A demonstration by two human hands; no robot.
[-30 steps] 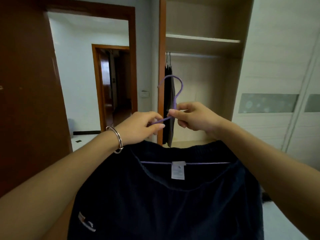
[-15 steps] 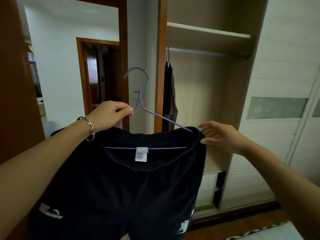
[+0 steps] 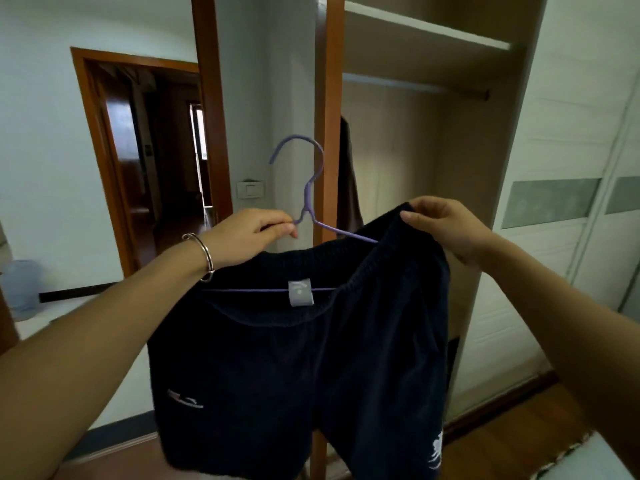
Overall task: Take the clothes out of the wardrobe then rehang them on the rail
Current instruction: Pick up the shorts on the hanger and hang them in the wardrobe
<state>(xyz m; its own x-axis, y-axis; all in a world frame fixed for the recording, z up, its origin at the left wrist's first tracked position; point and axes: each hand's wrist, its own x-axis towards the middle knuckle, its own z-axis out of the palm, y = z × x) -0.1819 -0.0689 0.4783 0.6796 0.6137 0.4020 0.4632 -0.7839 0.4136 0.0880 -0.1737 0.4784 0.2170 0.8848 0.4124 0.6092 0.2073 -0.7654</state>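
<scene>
You face an open wardrobe (image 3: 398,140) with a pale shelf (image 3: 426,29) and a sliding door (image 3: 571,202) to its right. On your left, a white wall (image 3: 41,150) holds a wood-framed doorway (image 3: 145,150). The floor (image 3: 502,427) is wood.

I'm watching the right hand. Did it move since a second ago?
Yes. The right hand left the purple hanger neck and went right, now pinching the dark shorts waistband.

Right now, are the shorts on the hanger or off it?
On, though unevenly. The hanger's bar runs through the shorts' waistband, while the right hand lifts one waistband corner above the hanger arm.
</scene>
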